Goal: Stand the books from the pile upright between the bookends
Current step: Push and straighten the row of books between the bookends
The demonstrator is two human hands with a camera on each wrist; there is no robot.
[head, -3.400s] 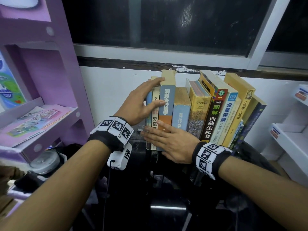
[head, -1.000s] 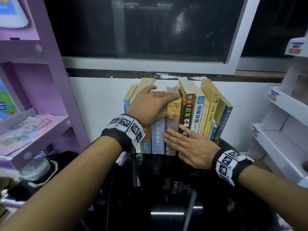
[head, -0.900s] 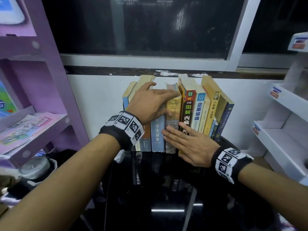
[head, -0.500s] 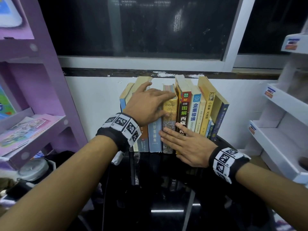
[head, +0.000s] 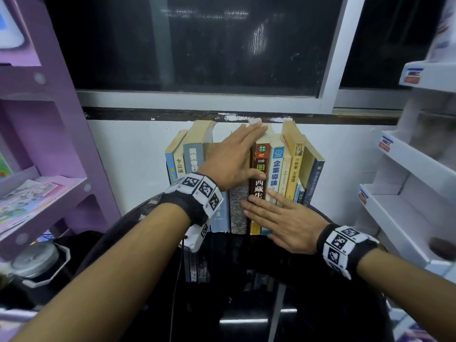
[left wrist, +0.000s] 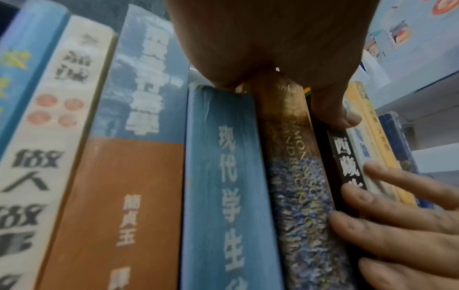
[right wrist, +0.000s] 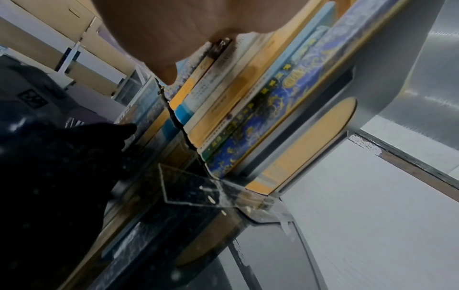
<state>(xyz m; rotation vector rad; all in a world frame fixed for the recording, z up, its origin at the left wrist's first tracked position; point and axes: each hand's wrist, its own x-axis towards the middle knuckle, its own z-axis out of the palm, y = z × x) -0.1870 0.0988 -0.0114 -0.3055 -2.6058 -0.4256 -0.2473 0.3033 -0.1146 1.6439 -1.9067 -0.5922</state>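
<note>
A row of paperback books [head: 276, 174] stands upright on the glossy black tabletop [head: 246, 304] against the white wall, the rightmost ones leaning left. The left hand [head: 232, 164] lies flat with straight fingers across the upper spines, its thumb on a dark spine. The right hand [head: 283, 223] presses flat and open against the lower spines. A clear plastic bookend [right wrist: 198, 188] sits at the row's right end.

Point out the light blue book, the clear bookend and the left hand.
light blue book [left wrist: 223, 196]: left wrist view, on the middle of its spine.
clear bookend [right wrist: 191, 188]: right wrist view, on its flat base plate.
left hand [head: 232, 159]: head view, on the back of the hand.
</note>
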